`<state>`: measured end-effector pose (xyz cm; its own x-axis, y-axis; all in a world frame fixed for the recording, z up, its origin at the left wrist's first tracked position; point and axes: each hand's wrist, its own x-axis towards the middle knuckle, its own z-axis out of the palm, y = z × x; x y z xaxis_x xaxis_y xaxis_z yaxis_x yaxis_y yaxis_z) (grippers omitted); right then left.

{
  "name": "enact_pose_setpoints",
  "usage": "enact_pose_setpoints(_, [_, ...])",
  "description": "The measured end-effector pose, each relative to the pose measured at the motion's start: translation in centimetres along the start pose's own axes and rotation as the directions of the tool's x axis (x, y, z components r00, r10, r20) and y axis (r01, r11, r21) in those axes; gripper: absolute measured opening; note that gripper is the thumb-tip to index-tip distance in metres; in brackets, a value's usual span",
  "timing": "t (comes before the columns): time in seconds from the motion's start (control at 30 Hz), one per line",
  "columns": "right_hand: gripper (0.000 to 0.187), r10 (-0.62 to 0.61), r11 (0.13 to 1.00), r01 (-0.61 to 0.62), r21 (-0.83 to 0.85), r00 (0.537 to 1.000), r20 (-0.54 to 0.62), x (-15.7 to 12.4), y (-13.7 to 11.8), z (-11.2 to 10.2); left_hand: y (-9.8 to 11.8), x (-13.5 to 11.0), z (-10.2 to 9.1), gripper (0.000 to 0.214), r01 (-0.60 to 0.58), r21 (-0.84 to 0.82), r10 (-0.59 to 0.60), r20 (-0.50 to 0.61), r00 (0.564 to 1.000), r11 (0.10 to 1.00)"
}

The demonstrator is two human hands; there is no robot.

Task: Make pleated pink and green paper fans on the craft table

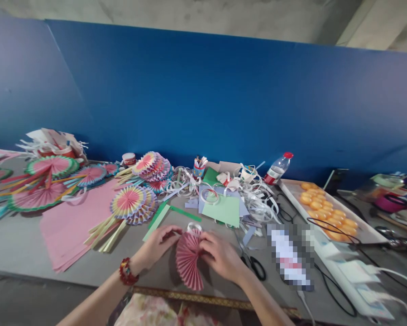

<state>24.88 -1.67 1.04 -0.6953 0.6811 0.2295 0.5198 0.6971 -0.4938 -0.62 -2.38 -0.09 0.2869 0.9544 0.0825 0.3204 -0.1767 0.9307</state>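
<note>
A pleated pink paper fan [186,263] stands half spread at the table's near edge. My right hand [220,254] is closed on its right side, with thumb and fingers at the inner folds. My left hand [160,246], wearing a red beaded bracelet [126,271], is on the fan's left; its fingers are stretched out and slightly curved, tips close to the upper folds. Whether they touch the paper I cannot tell. Just behind the fan lies a small white ring [193,226], perhaps a roll of tape. Scissors [256,267] with black handles rest right of my right hand.
Finished paper fans [130,203] and pink sheets [77,226] lie to the left. Behind are green card [223,210] and tangled white strips [260,203]. Rightward are a bottle [278,170], a tray of orange egg-shaped pieces [293,192], a blurred-out phone-like object [288,258] and a power strip [352,290].
</note>
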Motion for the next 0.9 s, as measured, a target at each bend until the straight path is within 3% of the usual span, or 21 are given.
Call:
enact_pose_setpoints(0.1, [0.004, 0.056, 0.936, 0.002, 0.353, 0.986, -0.155, 0.3, -0.1, -1.3, 1.0, 0.0, -1.0, 0.026, -0.024, -0.131, 0.013, -0.084, 0.996, 0.991])
enact_pose_setpoints(0.2, [0.011, 0.193, 0.746, 0.023, 0.666, 0.949, -0.249, 1.1, 0.4, -2.5, 2.7, 0.4, -1.7, 0.026, -0.084, -0.213, 0.055, -0.138, 0.989, 0.973])
enact_pose_setpoints(0.27, [0.015, 0.290, 0.622, 0.028, 0.782, 0.920, -0.264, 1.7, 0.9, -3.0, 3.7, 0.9, -1.7, 0.027, -0.106, -0.237, 0.075, -0.133, 0.988, 0.966])
enact_pose_setpoints(0.3, [0.016, 0.320, 0.600, 0.042, 0.799, 0.903, -0.288, 2.1, 1.2, -3.2, 4.2, 1.1, -1.5, 0.027, -0.113, -0.233, 0.086, -0.124, 0.989, 0.966])
enact_pose_setpoints(0.37, [0.014, 0.319, 0.680, 0.076, 0.729, 0.865, -0.388, 2.9, 1.4, -3.5, 4.8, 1.8, -0.8, 0.026, -0.123, -0.188, 0.106, -0.100, 0.989, 0.974])
enact_pose_setpoints(0.43, [0.012, 0.242, 0.850, 0.087, 0.520, 0.812, -0.532, 3.6, 1.2, -3.6, 5.0, 2.5, 0.5, 0.028, -0.149, -0.119, 0.140, -0.077, 0.987, 0.982])
enact_pose_setpoints(0.5, [0.012, 0.149, 0.965, 0.031, 0.259, 0.750, -0.644, 4.3, 0.6, -3.6, 4.9, 3.5, 2.0, 0.039, -0.197, -0.123, 0.191, -0.058, 0.980, 0.973])
enact_pose_setpoints(0.6, [0.010, 0.061, 0.997, -0.079, 0.006, 0.712, -0.699, 5.1, -0.6, -3.2, 4.4, 5.2, 4.1, 0.040, -0.286, -0.260, 0.258, -0.136, 0.957, 0.922])
enact_pose_setpoints(0.77, [0.015, 0.003, 0.982, -0.118, -0.148, 0.793, -0.609, 5.7, -1.8, -2.5, 3.3, 7.6, 5.1, 0.031, -0.167, -0.579, -0.005, -0.284, 0.959, 0.798])
enact_pose_setpoints(0.9, [0.028, -0.036, 0.972, -0.089, -0.216, 0.856, -0.516, 5.6, -1.6, -2.2, 2.9, 8.2, 4.4, 0.034, -0.128, -0.715, -0.081, -0.251, 0.964, 0.688])
